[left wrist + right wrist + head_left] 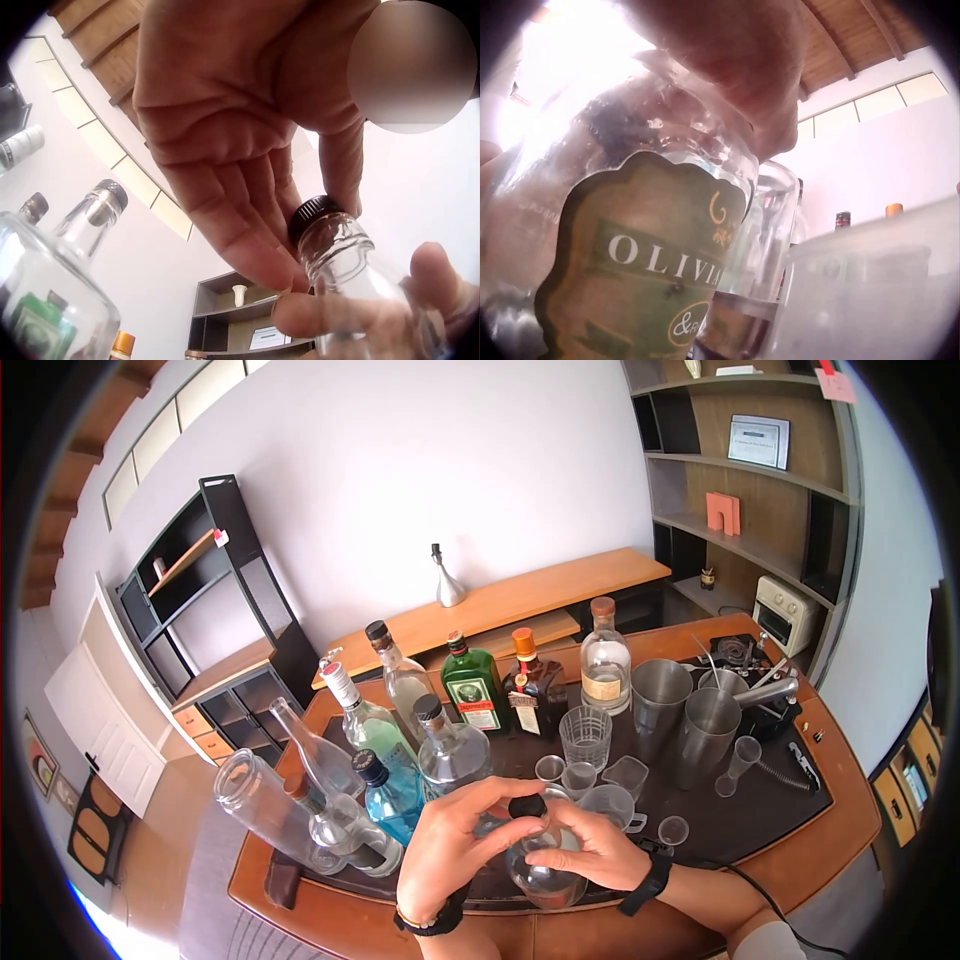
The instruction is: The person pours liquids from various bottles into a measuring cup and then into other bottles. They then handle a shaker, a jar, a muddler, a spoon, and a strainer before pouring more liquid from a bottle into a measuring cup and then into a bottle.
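Note:
A clear glass bottle stands close to the table's front edge, topped by a black screw cap. My left hand pinches that cap between thumb and fingers; the left wrist view shows the ridged cap on the bottle's neck. Around the upper body of the same bottle, my right hand keeps its grip. In the right wrist view, a green and gold label reading "OLIVIA" faces the camera. The bottle looks clear inside.
To the left crowd several bottles, including a blue one and a tilted large glass jar. A green bottle stands behind. Metal shaker cups, a ribbed glass, a plastic measuring cup and a jigger are to the right.

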Demonstrator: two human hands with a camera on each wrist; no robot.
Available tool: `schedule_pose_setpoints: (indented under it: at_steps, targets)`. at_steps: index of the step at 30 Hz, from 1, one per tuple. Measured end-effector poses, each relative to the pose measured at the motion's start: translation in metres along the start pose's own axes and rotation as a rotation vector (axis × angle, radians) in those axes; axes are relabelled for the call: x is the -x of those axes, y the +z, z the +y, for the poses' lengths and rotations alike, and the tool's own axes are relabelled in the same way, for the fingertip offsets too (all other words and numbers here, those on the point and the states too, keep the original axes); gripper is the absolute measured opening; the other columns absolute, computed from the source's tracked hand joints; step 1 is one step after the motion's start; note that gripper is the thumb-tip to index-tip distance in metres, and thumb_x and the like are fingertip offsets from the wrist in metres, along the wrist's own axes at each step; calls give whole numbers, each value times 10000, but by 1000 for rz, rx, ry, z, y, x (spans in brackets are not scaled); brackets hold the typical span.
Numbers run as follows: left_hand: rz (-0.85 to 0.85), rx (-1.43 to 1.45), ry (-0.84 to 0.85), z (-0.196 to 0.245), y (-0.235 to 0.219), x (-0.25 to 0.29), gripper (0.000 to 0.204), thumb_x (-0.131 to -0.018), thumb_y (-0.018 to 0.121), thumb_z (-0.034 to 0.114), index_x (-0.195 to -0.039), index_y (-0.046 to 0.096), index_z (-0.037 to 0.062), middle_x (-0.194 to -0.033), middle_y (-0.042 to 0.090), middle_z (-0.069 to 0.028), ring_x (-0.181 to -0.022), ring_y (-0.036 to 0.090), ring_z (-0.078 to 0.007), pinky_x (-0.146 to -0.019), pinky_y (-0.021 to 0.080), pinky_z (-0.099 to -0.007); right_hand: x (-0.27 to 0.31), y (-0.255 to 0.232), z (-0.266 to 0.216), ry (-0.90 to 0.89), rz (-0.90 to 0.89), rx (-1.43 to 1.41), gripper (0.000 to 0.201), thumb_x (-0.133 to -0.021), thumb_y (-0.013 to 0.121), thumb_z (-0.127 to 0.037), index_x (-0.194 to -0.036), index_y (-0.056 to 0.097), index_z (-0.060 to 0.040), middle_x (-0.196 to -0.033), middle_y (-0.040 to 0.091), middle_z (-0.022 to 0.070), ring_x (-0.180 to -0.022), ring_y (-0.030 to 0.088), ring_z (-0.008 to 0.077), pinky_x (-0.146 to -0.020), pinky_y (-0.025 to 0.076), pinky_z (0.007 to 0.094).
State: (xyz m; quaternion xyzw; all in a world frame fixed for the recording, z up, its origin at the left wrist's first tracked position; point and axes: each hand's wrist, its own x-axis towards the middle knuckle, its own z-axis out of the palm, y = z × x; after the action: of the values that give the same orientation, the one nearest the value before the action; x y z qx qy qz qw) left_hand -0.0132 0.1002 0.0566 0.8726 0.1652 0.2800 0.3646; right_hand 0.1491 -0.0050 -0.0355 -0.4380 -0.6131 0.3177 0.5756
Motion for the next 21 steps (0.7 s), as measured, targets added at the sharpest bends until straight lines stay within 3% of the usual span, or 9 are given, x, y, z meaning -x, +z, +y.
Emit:
schedule_pose_setpoints:
  at_steps: [14,21]
  targets:
    - [28,103,29,-2,3,-1,363,-755,816,112,-1095,740,11,-1102,737,-109,-1010,685,-207,-861,524,-315,0,0,1,-63,13,-28,559,-917,738,-218,-1358,492,22,-1219,639,151,-1135,632,245,-964,484,364]
    - [100,54,63,3,15,7,341,-784,790,61,-1121,747,33,-1212,708,-127,-1110,673,-235,-954,516,-337,3,1,7,-57,16,-73,606,-918,738,-302,-1362,483,23,-1233,610,151,-1181,593,246,-985,463,368]
